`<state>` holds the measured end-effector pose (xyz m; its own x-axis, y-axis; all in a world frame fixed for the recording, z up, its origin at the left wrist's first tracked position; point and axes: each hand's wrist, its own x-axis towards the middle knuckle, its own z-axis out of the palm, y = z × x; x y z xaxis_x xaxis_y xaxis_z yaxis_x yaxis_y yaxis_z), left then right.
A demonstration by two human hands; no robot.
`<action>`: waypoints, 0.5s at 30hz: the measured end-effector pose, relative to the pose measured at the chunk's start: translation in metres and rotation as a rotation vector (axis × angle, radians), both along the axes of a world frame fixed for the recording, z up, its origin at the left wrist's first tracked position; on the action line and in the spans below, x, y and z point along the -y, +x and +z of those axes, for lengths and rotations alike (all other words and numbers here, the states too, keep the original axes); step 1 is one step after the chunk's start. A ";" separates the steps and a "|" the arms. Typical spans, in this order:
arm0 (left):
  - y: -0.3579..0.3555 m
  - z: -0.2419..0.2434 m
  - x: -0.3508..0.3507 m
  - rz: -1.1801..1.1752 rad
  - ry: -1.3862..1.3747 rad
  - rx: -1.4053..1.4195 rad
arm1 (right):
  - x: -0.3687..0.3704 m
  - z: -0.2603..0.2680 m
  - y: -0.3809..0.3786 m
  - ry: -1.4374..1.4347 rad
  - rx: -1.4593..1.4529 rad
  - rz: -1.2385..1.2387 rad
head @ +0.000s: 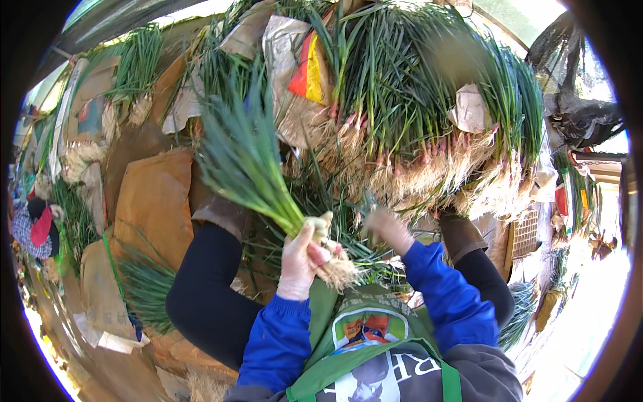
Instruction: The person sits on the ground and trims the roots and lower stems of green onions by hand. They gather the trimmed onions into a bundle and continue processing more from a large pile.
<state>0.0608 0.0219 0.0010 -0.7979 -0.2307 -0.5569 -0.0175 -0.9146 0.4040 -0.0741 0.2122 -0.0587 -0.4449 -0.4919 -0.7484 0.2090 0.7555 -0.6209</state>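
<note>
My left hand (300, 261) is closed around the lower stems of a bunch of green onions (256, 156). Its leaves fan up and to the left, while the pinkish bulbs and pale roots stick out to the right of the fist. To the right, my right hand (388, 228) is blurred over loose green leaves, near the roots of a large heap of green onions (392, 95); whether it holds anything I cannot tell. That heap lies in front of me, leaves away from me and roots towards me.
A brown sheet (150, 201) lies to the left, with another bunch of green onions (145, 286) beside my knee. Sacking (296, 110) lies among the heap. Another person (37, 231) is at the far left. A plastic crate (525, 233) stands at the right.
</note>
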 end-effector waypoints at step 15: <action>-0.020 -0.014 0.006 0.046 0.164 0.030 | 0.186 -0.012 -0.144 -0.234 -0.718 -0.287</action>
<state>0.0412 0.0163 -0.0132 -0.7712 -0.1703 -0.6133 0.0159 -0.9684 0.2489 -0.2183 0.0257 -0.0709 -0.9109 -0.3938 -0.1231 -0.1351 0.5666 -0.8129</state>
